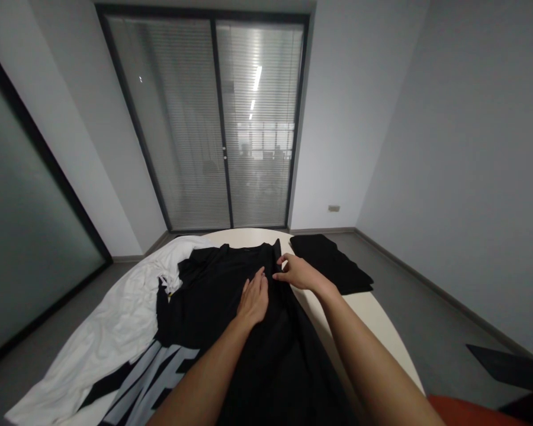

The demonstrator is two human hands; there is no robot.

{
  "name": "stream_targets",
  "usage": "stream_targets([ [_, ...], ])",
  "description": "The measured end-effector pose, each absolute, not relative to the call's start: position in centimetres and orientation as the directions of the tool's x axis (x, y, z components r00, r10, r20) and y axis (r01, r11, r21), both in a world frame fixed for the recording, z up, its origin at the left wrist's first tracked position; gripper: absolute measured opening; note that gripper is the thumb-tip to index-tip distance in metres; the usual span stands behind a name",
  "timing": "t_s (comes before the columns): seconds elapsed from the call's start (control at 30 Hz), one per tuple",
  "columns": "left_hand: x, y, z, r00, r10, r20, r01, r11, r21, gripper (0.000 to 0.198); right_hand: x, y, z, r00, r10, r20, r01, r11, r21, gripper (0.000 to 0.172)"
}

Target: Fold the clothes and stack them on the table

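A black shirt [217,307] with large white lettering near its lower part lies spread on a round white table [382,322]. My left hand [253,299] rests flat on the black cloth, fingers stretched out. My right hand [295,272] is just to its right, at the shirt's right edge, with thumb and fingers pinched on a fold of the black cloth.
A crumpled white garment [115,331] lies on the table's left side, partly under the black shirt. A folded black garment [333,263] sits at the far right of the table. An orange seat [471,411] shows at the bottom right. Glass doors with blinds [217,124] stand behind.
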State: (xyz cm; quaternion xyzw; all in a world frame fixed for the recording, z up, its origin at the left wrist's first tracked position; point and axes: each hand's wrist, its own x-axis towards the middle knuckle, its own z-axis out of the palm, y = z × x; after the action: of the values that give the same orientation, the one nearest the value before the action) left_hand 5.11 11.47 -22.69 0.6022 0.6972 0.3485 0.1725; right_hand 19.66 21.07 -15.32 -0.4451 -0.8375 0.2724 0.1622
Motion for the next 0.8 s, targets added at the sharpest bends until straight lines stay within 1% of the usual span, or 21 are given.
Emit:
stream_targets([
  [0.1,4.7,11.8,-22.9,-0.262,0.944,0.199,0.644,0.018,0.765,0.05,18.7,20.7,-16.2,-0.571,0.82,0.04,0.581,0.438,-0.686,0.039],
  [0.23,4.2,12.5,-23.5,-0.359,0.905,0.227,0.529,-0.003,0.848,0.048,17.5,20.4,-17.4,-0.571,0.821,-0.016,0.49,0.325,-0.809,0.038],
  [0.33,4.1,12.9,-24.0,-0.42,0.875,0.243,0.478,-0.014,0.878,0.048,16.7,20.0,-18.5,-0.598,0.802,-0.011,0.436,0.313,-0.844,0.036],
  [0.43,4.1,13.2,-24.3,-0.464,0.847,0.259,0.452,-0.025,0.892,0.048,16.1,19.9,-19.8,-0.646,0.763,0.026,0.42,0.383,-0.823,0.037],
  [0.57,4.2,13.0,-24.0,-0.485,0.829,0.279,0.465,-0.026,0.885,0.045,15.6,20.0,-21.3,-0.681,0.729,0.072,0.438,0.483,-0.758,0.038],
  [0.67,4.3,12.8,-23.6,-0.49,0.83,0.267,0.485,0.004,0.875,0.041,15.6,20.0,-21.6,-0.674,0.737,0.038,0.484,0.479,-0.732,0.043],
  [0.8,4.5,12.7,-22.9,-0.482,0.851,0.21,0.514,0.081,0.854,0.039,15.7,19.8,-21.4,-0.68,0.733,-0.013,0.529,0.478,-0.702,0.049],
])
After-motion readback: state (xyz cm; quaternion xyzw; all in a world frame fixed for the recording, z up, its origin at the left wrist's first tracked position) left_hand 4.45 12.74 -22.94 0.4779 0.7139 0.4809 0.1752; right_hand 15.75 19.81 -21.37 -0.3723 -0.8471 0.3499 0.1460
